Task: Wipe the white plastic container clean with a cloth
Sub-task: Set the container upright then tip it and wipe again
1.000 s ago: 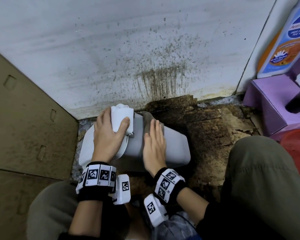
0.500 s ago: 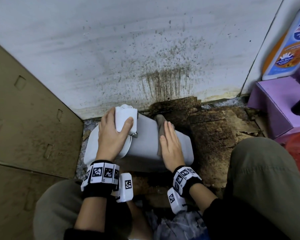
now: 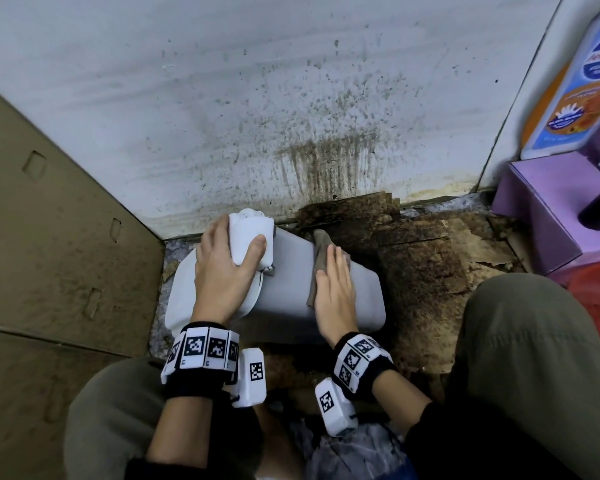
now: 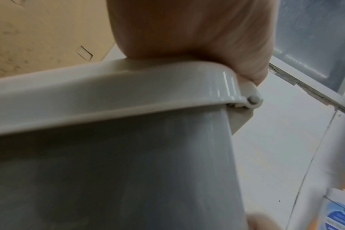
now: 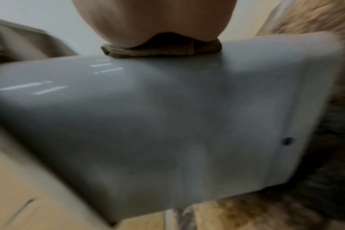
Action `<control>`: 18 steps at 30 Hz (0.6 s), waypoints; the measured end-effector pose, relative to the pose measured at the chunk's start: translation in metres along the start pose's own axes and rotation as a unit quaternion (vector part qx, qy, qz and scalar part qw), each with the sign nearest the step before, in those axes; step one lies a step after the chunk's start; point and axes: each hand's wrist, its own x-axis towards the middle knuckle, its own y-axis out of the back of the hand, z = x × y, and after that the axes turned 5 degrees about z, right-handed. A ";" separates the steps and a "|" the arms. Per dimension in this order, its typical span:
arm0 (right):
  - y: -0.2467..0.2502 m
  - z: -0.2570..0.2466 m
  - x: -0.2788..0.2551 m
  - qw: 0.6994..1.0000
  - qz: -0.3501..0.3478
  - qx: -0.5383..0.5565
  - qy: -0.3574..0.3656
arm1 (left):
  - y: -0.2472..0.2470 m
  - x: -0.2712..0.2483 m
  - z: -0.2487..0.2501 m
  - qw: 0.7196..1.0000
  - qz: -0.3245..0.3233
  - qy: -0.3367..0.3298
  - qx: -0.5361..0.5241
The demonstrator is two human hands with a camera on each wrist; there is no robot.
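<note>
A white plastic container (image 3: pixel 288 271) lies on its side on the floor between my knees, lid end to the left. My left hand (image 3: pixel 222 268) grips its white lid flap (image 3: pixel 248 233), thumb on top, near the hinge pin (image 4: pixel 253 99). My right hand (image 3: pixel 333 282) lies flat with straight fingers on a brown cloth (image 3: pixel 321 251) and presses it against the container's upper side (image 5: pixel 167 109), toward the base end. In the right wrist view the folded cloth (image 5: pixel 161 49) is squeezed under the palm.
A stained white wall (image 3: pixel 291 98) rises just behind the container. A cardboard box (image 3: pixel 49 254) stands at the left. Dirty, torn cardboard (image 3: pixel 430 265) covers the floor at the right, with a purple box (image 3: pixel 541 209) and a detergent bottle (image 3: pixel 575 81) beyond it.
My right hand has slid the cloth rightward along the container, from near the lid toward the base end. The left hand has kept its grip on the lid flap.
</note>
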 end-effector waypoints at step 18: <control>0.006 0.041 0.008 0.995 0.001 -0.019 0.098 | 0.002 0.001 -0.005 1.000 0.001 0.008 -0.025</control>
